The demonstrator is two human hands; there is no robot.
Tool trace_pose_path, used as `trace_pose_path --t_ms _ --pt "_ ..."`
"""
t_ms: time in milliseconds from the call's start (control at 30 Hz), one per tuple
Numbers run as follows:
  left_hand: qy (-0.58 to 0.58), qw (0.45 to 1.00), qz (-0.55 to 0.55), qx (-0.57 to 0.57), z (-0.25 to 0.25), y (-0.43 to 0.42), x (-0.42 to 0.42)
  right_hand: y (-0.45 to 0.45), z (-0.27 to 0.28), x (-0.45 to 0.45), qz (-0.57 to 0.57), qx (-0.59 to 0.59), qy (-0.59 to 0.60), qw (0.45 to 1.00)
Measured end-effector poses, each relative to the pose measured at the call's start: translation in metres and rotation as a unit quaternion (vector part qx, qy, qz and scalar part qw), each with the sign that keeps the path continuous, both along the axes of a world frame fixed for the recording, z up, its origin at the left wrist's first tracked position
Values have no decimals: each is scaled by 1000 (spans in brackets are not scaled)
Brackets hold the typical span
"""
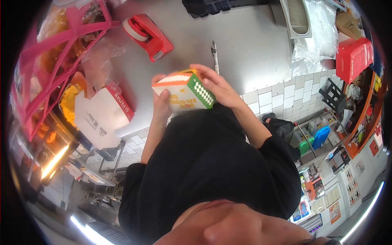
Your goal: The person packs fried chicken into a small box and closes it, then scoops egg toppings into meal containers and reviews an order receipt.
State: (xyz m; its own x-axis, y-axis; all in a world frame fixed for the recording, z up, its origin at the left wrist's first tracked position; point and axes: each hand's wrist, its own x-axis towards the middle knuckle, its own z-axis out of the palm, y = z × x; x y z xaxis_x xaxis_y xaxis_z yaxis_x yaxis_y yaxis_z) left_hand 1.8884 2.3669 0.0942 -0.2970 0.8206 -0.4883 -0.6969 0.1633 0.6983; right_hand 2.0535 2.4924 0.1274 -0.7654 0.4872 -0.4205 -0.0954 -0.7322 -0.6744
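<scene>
The left hand (162,105) and right hand (219,89) grip the printed carton (184,93) from opposite sides, and light, even pressure should keep its walls from buckling.

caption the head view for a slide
Left hand and right hand hold a box near a tape dispenser.

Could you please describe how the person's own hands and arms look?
The left hand and right hand have no gloves. The forearms are bare, with nothing visibly worn on them. The sleeves are short, loose and black, with no visible marking.
</scene>
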Motion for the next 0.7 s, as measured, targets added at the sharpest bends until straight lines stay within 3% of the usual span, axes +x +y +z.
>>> trace_pose_path --t_ms 100,233,267,333,500,600,700 --pt "-48 997 -38 43 11 3 4 -9 -10 -1 -22 -95 50 994" --pt "-50 996 -64 41 16 -21 -2 -18 -8 1 43 -34 42 998" --pt "-52 995 -67 44 21 -28 -1 -24 -3 2 43 1 30 999" --pt "-74 995 -67 28 36 -51 0 -39 19 4 86 207 -60 973" --pt "-88 995 -46 14 54 -78 5 -60 37 7 159 250 -76 952" --pt "-79 997 -10 -9 64 -84 8 -61 35 8 187 152 -38 970" --pt "-47 998 -12 -47 78 -78 7 -63 46 8 64 -195 28 978"
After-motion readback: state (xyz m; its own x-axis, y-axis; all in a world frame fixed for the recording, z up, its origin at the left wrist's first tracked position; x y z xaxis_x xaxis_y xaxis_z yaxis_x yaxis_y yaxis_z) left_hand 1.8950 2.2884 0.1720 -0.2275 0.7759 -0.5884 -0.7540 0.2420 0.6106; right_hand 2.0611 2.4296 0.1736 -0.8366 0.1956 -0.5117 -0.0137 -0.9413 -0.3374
